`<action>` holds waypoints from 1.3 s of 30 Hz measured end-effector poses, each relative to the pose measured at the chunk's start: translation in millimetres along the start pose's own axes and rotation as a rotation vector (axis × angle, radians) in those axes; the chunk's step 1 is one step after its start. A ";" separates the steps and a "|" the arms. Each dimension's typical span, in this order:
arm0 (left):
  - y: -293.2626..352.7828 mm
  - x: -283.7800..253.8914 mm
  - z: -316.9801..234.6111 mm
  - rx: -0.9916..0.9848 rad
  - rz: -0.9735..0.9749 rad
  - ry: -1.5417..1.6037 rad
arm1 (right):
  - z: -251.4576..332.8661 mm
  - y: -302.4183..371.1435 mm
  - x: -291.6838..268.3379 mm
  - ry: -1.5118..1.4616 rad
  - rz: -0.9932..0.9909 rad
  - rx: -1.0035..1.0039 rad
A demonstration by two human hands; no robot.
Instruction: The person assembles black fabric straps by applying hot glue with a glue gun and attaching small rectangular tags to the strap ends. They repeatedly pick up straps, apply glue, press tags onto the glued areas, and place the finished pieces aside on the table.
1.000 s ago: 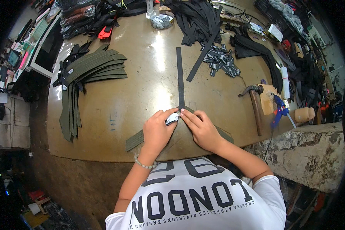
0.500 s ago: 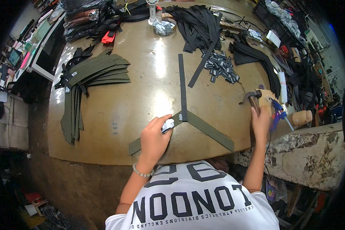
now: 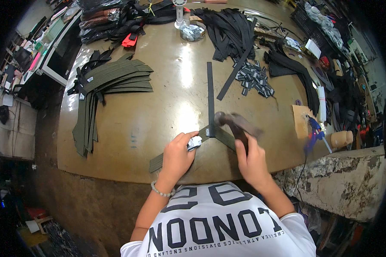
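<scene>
My left hand (image 3: 175, 155) is closed around a small wad of white labels (image 3: 194, 143). It rests on the left arm of an olive-green band (image 3: 157, 163) bent into a wide angle. A black strap (image 3: 210, 88) runs away from the angle's peak, with a small dark label (image 3: 207, 131) beside the join. In my right hand (image 3: 254, 163), the fingers wrap a hammer's handle. The hammer (image 3: 231, 120), slightly blurred, hangs just right of the join, its head hiding part of the band's right arm. Whether it touches the work I cannot tell.
Olive-green bands (image 3: 116, 77) lie piled at left. Small dark labels (image 3: 254, 79) are heaped beyond the strap, below black straps (image 3: 227, 32). A blue glue gun (image 3: 315, 129), cardboard piece (image 3: 301, 115) and tan roll (image 3: 341, 137) sit at right. A bowl (image 3: 192, 33) stands far back.
My right hand has lifted the hammer from the cardboard at the right and carried it left to the strap join. My left hand keeps its hold on the white labels.
</scene>
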State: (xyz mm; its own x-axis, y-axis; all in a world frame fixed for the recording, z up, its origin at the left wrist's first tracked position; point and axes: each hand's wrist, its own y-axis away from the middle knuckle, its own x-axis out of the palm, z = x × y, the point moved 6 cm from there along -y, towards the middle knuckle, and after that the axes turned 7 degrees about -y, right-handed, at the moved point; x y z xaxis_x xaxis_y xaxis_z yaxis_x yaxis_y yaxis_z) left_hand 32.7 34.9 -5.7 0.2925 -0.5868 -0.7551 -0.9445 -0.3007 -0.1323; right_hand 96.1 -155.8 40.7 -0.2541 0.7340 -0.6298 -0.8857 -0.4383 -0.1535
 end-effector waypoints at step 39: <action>-20.7 -21.2 -19.7 -0.004 0.163 0.270 | -19.5 -75.0 70.1 -1.059 0.839 0.332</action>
State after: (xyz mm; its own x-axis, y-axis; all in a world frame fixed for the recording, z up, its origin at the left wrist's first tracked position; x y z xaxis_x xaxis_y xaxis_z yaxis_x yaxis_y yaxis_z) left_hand 49.0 38.8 25.7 0.1666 -0.8057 -0.5685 -0.9818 -0.1889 -0.0200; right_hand 152.3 -81.7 -6.8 -0.7877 0.4203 0.4504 -0.3354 -0.9058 0.2587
